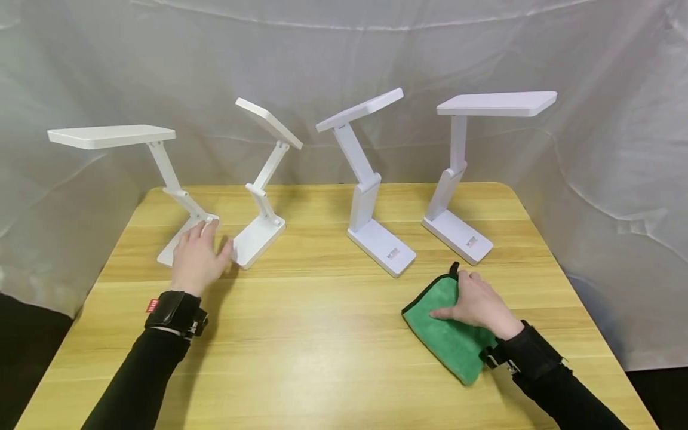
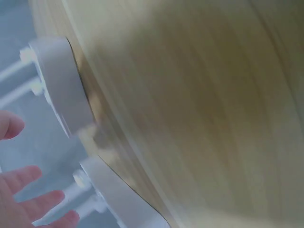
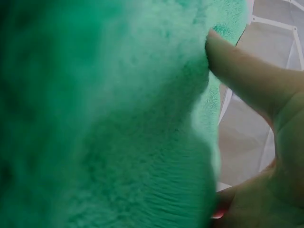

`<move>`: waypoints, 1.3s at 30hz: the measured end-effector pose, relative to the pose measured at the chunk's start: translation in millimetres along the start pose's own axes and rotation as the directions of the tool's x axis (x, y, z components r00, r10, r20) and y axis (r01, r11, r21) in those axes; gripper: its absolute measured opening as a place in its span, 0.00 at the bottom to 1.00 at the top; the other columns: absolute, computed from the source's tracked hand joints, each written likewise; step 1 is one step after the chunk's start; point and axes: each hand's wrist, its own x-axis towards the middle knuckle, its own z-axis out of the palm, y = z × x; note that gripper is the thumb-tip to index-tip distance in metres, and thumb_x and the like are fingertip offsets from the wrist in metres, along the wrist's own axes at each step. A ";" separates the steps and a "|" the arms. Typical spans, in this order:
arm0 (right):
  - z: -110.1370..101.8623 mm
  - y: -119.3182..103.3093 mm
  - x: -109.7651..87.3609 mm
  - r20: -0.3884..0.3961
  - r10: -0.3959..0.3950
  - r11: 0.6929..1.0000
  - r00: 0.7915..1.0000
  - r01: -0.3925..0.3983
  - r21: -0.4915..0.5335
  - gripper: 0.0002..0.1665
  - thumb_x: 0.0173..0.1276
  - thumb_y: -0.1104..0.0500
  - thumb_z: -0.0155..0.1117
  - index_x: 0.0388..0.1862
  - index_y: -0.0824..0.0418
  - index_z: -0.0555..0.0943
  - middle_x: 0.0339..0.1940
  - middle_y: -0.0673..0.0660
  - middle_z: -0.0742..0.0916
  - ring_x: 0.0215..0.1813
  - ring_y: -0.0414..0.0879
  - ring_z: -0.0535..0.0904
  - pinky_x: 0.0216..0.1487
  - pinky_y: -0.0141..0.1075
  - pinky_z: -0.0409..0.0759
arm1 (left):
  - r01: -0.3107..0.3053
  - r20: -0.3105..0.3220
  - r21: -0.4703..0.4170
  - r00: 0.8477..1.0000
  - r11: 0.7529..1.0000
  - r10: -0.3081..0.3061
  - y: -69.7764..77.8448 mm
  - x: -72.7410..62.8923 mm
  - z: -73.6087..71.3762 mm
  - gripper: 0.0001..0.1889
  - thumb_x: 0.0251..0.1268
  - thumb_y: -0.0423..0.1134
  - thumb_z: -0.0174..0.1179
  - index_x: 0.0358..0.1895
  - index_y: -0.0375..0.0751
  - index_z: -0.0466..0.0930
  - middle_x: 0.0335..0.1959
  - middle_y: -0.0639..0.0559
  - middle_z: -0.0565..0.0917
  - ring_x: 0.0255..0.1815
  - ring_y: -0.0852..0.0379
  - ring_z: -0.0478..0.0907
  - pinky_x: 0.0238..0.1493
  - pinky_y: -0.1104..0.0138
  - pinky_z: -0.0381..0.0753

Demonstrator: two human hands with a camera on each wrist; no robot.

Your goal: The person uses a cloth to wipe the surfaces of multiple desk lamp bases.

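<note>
My right hand (image 1: 479,303) pinches a green cloth (image 1: 448,340) with a black edge and a black loop, its thumb on the front face. In the right wrist view the cloth (image 3: 142,118) fills most of the picture beside the thumb. My left hand (image 1: 195,258), fingers loosely spread, is at the base of the far-left white desk lamp (image 1: 172,242) and overlaps it in the head view. Its thumb reaches toward the base of a second white desk lamp (image 1: 258,239). In the left wrist view the spread fingers (image 2: 42,204) hold nothing.
Two more white desk lamps stand unfolded at the right, one near the middle (image 1: 366,197) and one farther right (image 1: 457,230). Under everything lies a wood-grain table (image 1: 301,346). A pale grey curtain (image 1: 333,54) hangs behind and along both sides.
</note>
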 end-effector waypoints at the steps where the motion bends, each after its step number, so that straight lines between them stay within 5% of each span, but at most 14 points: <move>1: -0.8 -0.7 0.5 0.006 -0.007 1.000 1.000 0.007 0.010 0.73 0.48 0.32 0.79 0.71 0.83 0.59 0.61 0.84 0.74 0.56 0.72 0.76 0.54 0.60 0.80 | -0.006 -0.001 -0.008 1.000 1.000 0.006 4.1 0.2 1.4 0.32 0.75 0.48 0.49 0.74 0.31 0.61 0.73 0.22 0.62 0.71 0.19 0.58 0.68 0.28 0.58; 5: -7.8 -5.1 1.3 0.013 -0.078 0.995 0.997 0.077 0.071 0.55 0.57 0.47 0.79 0.69 0.80 0.64 0.63 0.81 0.76 0.63 0.74 0.74 0.60 0.62 0.77 | -0.028 0.015 -0.029 1.000 0.999 0.028 22.6 0.6 6.9 0.33 0.74 0.48 0.51 0.74 0.32 0.61 0.75 0.25 0.61 0.73 0.22 0.58 0.69 0.29 0.59; 9: -19.4 -14.4 -0.7 0.001 -0.185 0.967 0.983 0.182 0.175 0.30 0.61 0.56 0.75 0.57 0.70 0.76 0.54 0.72 0.85 0.56 0.66 0.81 0.56 0.57 0.80 | -0.053 0.032 -0.047 0.998 0.997 0.054 45.0 1.1 10.9 0.33 0.74 0.50 0.52 0.75 0.35 0.62 0.76 0.27 0.61 0.75 0.25 0.58 0.72 0.32 0.60; 14: -32.4 -33.3 0.3 -0.074 -0.324 0.889 0.943 0.330 0.317 0.17 0.61 0.58 0.75 0.45 0.60 0.79 0.42 0.56 0.86 0.42 0.45 0.79 0.47 0.36 0.77 | -0.125 -0.012 -0.157 0.992 0.980 0.125 76.4 2.3 14.5 0.33 0.73 0.50 0.54 0.75 0.37 0.63 0.76 0.30 0.64 0.75 0.29 0.62 0.74 0.36 0.61; 17: -38.5 -49.1 3.2 -0.161 -0.377 0.824 0.912 0.410 0.390 0.15 0.61 0.59 0.76 0.44 0.59 0.81 0.40 0.53 0.86 0.41 0.41 0.76 0.47 0.30 0.74 | -0.188 -0.044 -0.268 0.982 0.945 0.183 98.1 0.8 15.2 0.33 0.73 0.50 0.56 0.75 0.37 0.63 0.77 0.34 0.64 0.76 0.32 0.62 0.76 0.38 0.60; 19: -41.3 -60.8 5.2 -0.206 -0.363 0.787 0.909 0.417 0.454 0.16 0.61 0.57 0.76 0.45 0.57 0.81 0.41 0.52 0.87 0.43 0.40 0.78 0.49 0.29 0.74 | -0.219 -0.049 -0.345 0.975 0.913 0.216 113.7 -0.9 14.4 0.33 0.74 0.50 0.55 0.76 0.38 0.62 0.78 0.36 0.64 0.77 0.35 0.62 0.78 0.41 0.60; 21: -42.4 -72.1 8.1 -0.246 -0.336 0.739 0.909 0.417 0.530 0.17 0.62 0.57 0.76 0.47 0.58 0.81 0.44 0.53 0.87 0.45 0.41 0.79 0.50 0.29 0.75 | -0.237 -0.041 -0.437 0.969 0.867 0.244 130.0 -3.7 12.4 0.32 0.75 0.49 0.54 0.76 0.39 0.61 0.78 0.39 0.65 0.77 0.38 0.63 0.78 0.44 0.60; 23: -42.0 -82.3 10.8 -0.274 -0.295 0.686 0.915 0.403 0.606 0.18 0.63 0.57 0.76 0.49 0.57 0.80 0.46 0.53 0.86 0.47 0.42 0.79 0.51 0.30 0.76 | -0.238 -0.028 -0.572 0.962 0.785 0.271 145.8 -6.8 10.3 0.30 0.77 0.47 0.52 0.76 0.39 0.61 0.76 0.39 0.67 0.75 0.39 0.67 0.77 0.45 0.63; 28: -38.7 -103.5 19.1 -0.353 -0.210 0.494 0.912 0.410 0.767 0.19 0.66 0.59 0.72 0.53 0.58 0.78 0.48 0.50 0.84 0.49 0.42 0.78 0.49 0.31 0.79 | -0.155 0.022 -0.879 0.932 0.451 0.361 175.5 -12.9 9.0 0.25 0.81 0.43 0.43 0.76 0.39 0.62 0.68 0.33 0.75 0.64 0.39 0.79 0.67 0.50 0.78; 30: -36.6 -109.9 23.4 -0.382 -0.182 0.403 0.906 0.423 0.811 0.17 0.67 0.60 0.71 0.53 0.59 0.77 0.46 0.49 0.84 0.48 0.41 0.80 0.47 0.31 0.81 | -0.095 0.054 -0.931 0.920 0.354 0.389 181.6 -14.3 11.0 0.26 0.80 0.45 0.42 0.75 0.41 0.62 0.66 0.34 0.76 0.60 0.43 0.80 0.62 0.53 0.81; 33: -31.4 -116.9 30.5 -0.427 -0.142 0.274 0.893 0.450 0.850 0.13 0.69 0.61 0.69 0.49 0.59 0.78 0.41 0.48 0.86 0.41 0.40 0.82 0.41 0.33 0.84 | -0.001 0.121 -0.957 0.907 0.289 0.404 185.8 -15.8 18.2 0.26 0.75 0.46 0.48 0.72 0.41 0.66 0.59 0.41 0.79 0.53 0.53 0.80 0.54 0.60 0.83; 35: -26.6 -119.8 34.4 -0.448 -0.105 0.224 0.888 0.460 0.859 0.10 0.69 0.61 0.68 0.46 0.59 0.78 0.37 0.48 0.87 0.37 0.39 0.83 0.37 0.33 0.85 | 0.059 0.170 -0.960 0.898 0.273 0.405 187.4 -16.6 24.9 0.23 0.74 0.44 0.51 0.67 0.38 0.70 0.53 0.46 0.81 0.49 0.56 0.81 0.52 0.62 0.84; 37: -21.0 -121.4 37.9 -0.465 -0.068 0.206 0.883 0.469 0.859 0.09 0.69 0.61 0.68 0.44 0.60 0.78 0.34 0.47 0.87 0.34 0.38 0.84 0.35 0.32 0.85 | 0.119 0.224 -0.953 0.897 0.280 0.382 188.5 -16.9 32.3 0.20 0.75 0.45 0.53 0.61 0.37 0.73 0.46 0.51 0.83 0.44 0.59 0.83 0.49 0.64 0.85; 39: -15.8 -122.3 41.4 -0.486 -0.041 0.230 0.873 0.482 0.846 0.10 0.69 0.61 0.68 0.45 0.60 0.78 0.34 0.47 0.87 0.34 0.38 0.85 0.35 0.32 0.85 | 0.164 0.261 -0.944 0.901 0.286 0.347 189.7 -17.1 37.7 0.17 0.76 0.46 0.53 0.57 0.37 0.76 0.41 0.54 0.85 0.41 0.59 0.84 0.47 0.64 0.85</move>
